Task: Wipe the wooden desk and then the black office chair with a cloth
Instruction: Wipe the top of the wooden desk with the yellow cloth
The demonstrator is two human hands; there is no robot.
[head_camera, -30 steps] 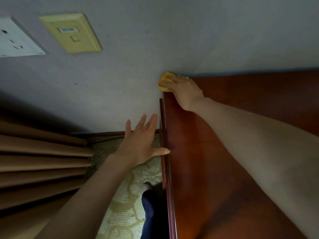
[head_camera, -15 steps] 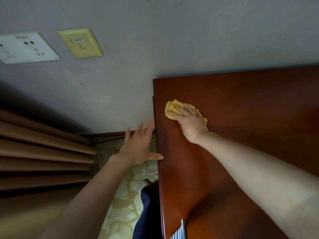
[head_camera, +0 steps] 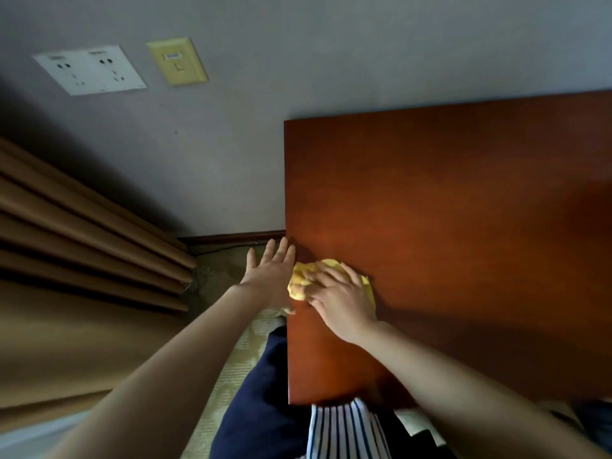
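The reddish-brown wooden desk (head_camera: 447, 210) fills the right half of the view, its left edge running down the middle. A crumpled yellow cloth (head_camera: 306, 276) lies on the desk at that left edge. My right hand (head_camera: 341, 299) presses on the cloth with fingers spread over it. My left hand (head_camera: 271, 273) is held flat just beside the desk's left edge, fingers straight, next to the cloth. The black office chair is not in view.
A grey wall (head_camera: 298, 61) stands behind the desk, carrying a white double socket (head_camera: 89, 69) and a yellowed wall plate (head_camera: 177, 61). Brown pleated curtains (head_camera: 76, 243) hang at the left. Patterned carpet (head_camera: 228, 366) and my dark trouser leg (head_camera: 261, 392) lie below.
My right hand has drawn the cloth from the desk's far left corner toward me along the left edge, up to my left hand. The view has tilted back.
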